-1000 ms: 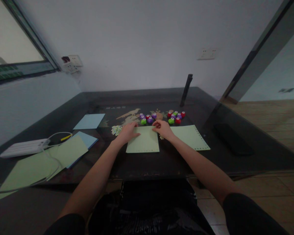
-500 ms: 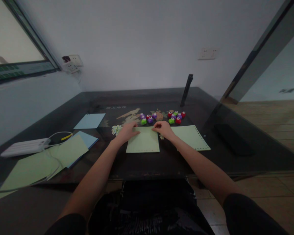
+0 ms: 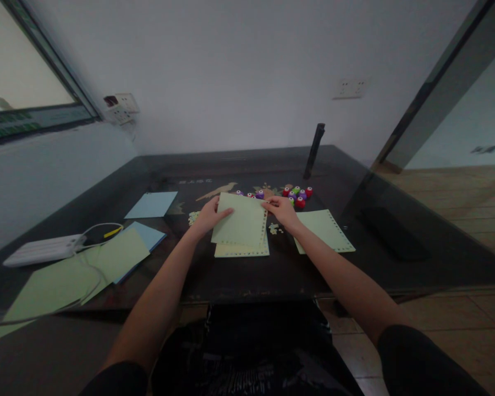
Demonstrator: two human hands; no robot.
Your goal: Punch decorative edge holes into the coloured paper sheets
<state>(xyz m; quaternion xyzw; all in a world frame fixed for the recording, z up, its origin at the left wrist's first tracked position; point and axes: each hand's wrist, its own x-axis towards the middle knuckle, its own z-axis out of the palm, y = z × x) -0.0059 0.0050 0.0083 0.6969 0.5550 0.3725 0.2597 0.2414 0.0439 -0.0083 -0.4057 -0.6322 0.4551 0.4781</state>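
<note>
The left hand (image 3: 208, 216) grasps the left edge of a pale green raised sheet (image 3: 242, 221), thumb laid over its face, while the right hand (image 3: 284, 212) pinches that sheet's upper right corner between thumb and fingertips. Small punched marks line the raised sheet's right and lower edges. Beneath the raised sheet, and showing below its bottom edge, lies a lower sheet (image 3: 243, 252) on the dark table (image 3: 239, 280). Just right of the raised sheet are scattered paper bits (image 3: 274, 228); more paper scraps (image 3: 193, 218) sit to its left, beside the left wrist. Behind the raised sheet and partly hidden by it is a cluster of small colored pieces (image 3: 259, 194), with a second group (image 3: 300, 203) to its right, behind the right hand. Farther right of the raised sheet lies another punched green sheet (image 3: 325, 231). Well to its left are a blue sheet (image 3: 152, 204), overlapping green papers (image 3: 78, 267) and a white power strip (image 3: 45, 250).
</note>
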